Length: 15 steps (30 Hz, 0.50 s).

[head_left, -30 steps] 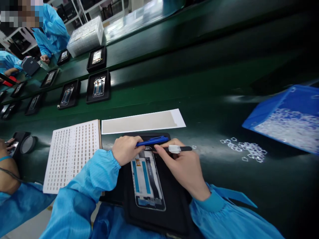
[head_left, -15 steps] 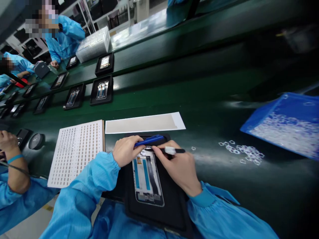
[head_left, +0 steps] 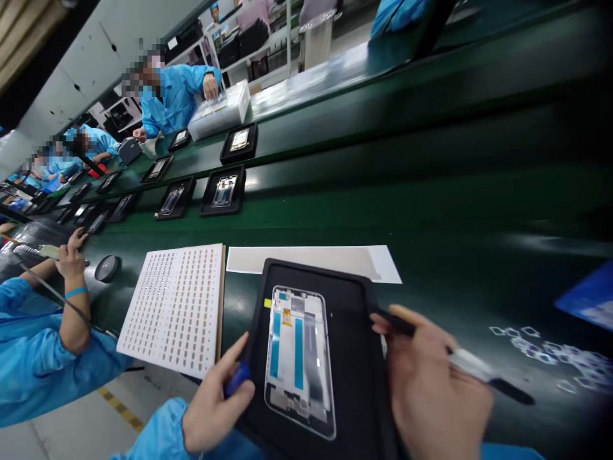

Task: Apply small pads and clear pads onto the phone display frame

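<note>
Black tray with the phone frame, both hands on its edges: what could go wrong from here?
1. The right hand grips a black pen tool while touching the black tray; its tip could scrape the tray or the phone frame.
2. The left hand pinches a blue tool at the tray's left edge, so its grip on the tray may be weak.
3. The dotted white sheet lies close by; a sliding tray might nudge it.

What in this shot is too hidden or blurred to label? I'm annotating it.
Head view only:
- Blue tool: mostly hidden inside the left hand.
- Right hand: motion-blurred; its grip on the black pen is unclear.
- Blue bin: cut off by the right edge.
- Clear rings: blurred, uncountable.
</note>
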Available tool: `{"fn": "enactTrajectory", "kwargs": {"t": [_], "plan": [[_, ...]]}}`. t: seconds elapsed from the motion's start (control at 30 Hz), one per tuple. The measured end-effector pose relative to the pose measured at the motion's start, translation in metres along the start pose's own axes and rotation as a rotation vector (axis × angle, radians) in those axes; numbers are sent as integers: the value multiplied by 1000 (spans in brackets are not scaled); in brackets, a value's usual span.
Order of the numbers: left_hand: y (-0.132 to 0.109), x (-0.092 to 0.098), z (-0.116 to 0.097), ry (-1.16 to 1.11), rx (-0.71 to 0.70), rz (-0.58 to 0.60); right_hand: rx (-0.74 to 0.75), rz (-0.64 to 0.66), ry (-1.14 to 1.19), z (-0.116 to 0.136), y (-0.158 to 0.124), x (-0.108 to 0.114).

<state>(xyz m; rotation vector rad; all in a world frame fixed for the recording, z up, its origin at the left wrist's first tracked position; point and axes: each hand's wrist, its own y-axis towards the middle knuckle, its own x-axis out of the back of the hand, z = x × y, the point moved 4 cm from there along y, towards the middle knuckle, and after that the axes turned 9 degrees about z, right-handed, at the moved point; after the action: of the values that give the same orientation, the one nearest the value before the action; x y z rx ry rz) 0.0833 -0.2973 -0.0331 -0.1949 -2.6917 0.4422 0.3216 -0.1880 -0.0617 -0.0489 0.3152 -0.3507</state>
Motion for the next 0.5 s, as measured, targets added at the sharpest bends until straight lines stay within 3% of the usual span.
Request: {"fn": "enactTrajectory", "kwargs": {"t": [0.1,0.17,0.27,0.37,0.43,0.5], "plan": [[50,25,-27,-185,47,-10,200,-118,131,19,21,4],[102,41,-45,-279,90,-28,298,-119,9,20,32,9],[193,61,-71,-283,47,-170,261,42,-271,2,40,10],[269,70,-87,-258,37,-225,283,262,-463,-15,38,5],[298,76,-91,-238,23,-268,319,348,-555,-20,37,1],[304,88,-90,-211,-11,-336,329,367,-626,-22,37,0]]}}
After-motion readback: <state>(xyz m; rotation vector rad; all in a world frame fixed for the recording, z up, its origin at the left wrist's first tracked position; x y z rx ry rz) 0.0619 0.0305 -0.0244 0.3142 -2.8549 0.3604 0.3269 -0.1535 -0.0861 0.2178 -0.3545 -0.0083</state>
